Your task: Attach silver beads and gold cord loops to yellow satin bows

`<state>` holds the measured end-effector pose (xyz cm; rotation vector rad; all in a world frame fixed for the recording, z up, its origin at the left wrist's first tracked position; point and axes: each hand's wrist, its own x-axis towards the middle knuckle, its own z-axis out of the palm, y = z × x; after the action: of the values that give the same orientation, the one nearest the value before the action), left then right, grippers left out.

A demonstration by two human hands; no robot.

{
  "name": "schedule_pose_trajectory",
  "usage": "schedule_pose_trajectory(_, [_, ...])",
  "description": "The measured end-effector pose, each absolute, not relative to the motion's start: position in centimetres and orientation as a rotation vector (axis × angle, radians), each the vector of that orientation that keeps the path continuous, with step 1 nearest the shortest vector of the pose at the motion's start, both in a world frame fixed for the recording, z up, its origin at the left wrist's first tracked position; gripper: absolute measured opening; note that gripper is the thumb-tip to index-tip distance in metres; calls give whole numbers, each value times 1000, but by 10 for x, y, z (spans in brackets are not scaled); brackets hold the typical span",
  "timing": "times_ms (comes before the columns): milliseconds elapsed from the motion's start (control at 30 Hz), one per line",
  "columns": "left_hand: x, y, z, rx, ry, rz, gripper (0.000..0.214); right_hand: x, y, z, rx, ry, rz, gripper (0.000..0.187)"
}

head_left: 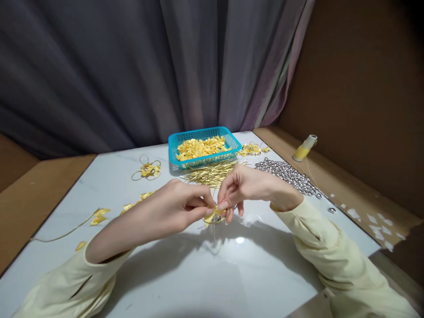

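Observation:
My left hand [180, 207] and my right hand [247, 185] meet above the middle of the white table [251, 274]. Both pinch a small yellow ribbon bow [212, 215] between fingertips, with a thin gold wire hanging below it. Fingers of both hands are closed on the bow. Pale yellow sleeves cover both forearms.
A blue basket [202, 148] of yellow ribbon pieces stands at the back. In front of it lies a pile of gold wire ties [208, 173]. Silver bells [286, 173] lie to the right, a yellow thread spool [304, 149] on the ledge, finished bows [149, 169] and loose ribbon [97, 216] on the left.

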<state>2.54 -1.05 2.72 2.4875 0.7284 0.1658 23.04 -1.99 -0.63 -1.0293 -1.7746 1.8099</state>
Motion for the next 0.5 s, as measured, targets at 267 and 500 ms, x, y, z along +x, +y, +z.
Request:
schedule_pose_trajectory(267, [23,-15,30,2446,844,276,12,233,-21,0,-923,-1711,1872,18])
schedule_pose_trajectory(500, [22,-16,31,2439,848,243,11,233,-23,0,-927,-1675,1854,13])
